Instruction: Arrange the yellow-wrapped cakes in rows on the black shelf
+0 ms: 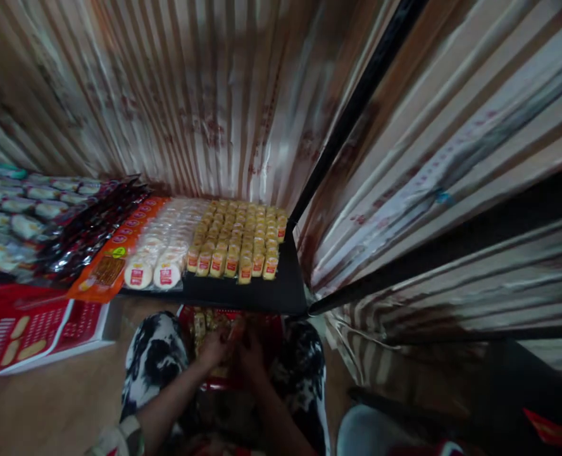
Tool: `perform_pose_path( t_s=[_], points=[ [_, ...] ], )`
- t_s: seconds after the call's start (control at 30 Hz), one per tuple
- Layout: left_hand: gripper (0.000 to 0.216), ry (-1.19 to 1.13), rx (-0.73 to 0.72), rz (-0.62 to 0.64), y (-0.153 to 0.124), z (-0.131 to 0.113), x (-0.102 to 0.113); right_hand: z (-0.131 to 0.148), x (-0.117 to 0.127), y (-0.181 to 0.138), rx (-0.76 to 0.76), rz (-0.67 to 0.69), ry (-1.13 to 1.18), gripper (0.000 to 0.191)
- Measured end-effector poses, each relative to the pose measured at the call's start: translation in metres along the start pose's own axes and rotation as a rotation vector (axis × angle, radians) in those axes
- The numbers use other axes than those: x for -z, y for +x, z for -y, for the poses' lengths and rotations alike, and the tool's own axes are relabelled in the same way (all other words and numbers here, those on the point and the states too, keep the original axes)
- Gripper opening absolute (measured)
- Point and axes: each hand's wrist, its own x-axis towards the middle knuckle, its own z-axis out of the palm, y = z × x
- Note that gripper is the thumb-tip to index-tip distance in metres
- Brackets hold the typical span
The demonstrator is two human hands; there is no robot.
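My left hand (213,348) and my right hand (250,351) reach down together into a red basket (274,329) between my knees. The basket holds small yellow wrapped snacks (199,323). Both hands are blurred by motion, and their fingers curl among the packets; what they grip is not clear. Just beyond the basket is a black shelf (262,294) with rows of small yellow snack packs (238,237) with red labels.
White round packaged cakes (160,253) lie left of the yellow packs, then orange packets (112,253) and dark red packets (86,221). A red and white carton (29,329) sits on the floor at left. Striped corrugated walls close in behind and right.
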Motion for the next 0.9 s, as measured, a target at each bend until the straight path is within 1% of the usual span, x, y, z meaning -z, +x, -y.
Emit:
perform_pose_path(
  t_s=[0.07,0.2,0.3,0.4,0.47,0.57,0.67,0.77,0.9],
  points=[
    [0.016,-0.026,-0.071,-0.014,-0.007,-0.003,0.009,0.004,0.007,-0.006,0.078,0.017,-0.042,0.043],
    [0.016,-0.096,-0.221,0.018,-0.018,-0.017,0.029,0.024,0.023,-0.016,0.201,0.078,-0.136,0.047],
    [0.025,-0.153,-0.289,-0.022,-0.024,-0.034,0.044,0.048,0.031,-0.020,0.283,0.080,-0.201,0.044],
    [0.037,-0.169,-0.379,-0.080,-0.027,-0.056,0.060,0.077,0.037,-0.019,0.389,0.088,-0.203,0.041],
    [0.039,-0.178,-0.445,-0.101,-0.026,-0.072,0.073,0.099,0.041,-0.015,0.443,0.049,-0.215,0.041],
    [0.036,-0.218,-0.542,-0.140,-0.021,-0.099,0.090,0.130,0.048,-0.004,0.518,-0.029,-0.253,0.042],
    [0.038,-0.295,-0.590,-0.201,-0.012,-0.128,0.101,0.158,0.056,0.013,0.595,-0.085,-0.268,0.043],
    [0.038,-0.373,-0.631,-0.238,0.000,-0.158,0.104,0.181,0.066,0.036,0.638,-0.173,-0.294,0.044],
    [0.034,-0.407,-0.682,-0.248,0.024,-0.199,0.104,0.204,0.078,0.073,0.683,-0.302,-0.298,0.046]
  ],
)
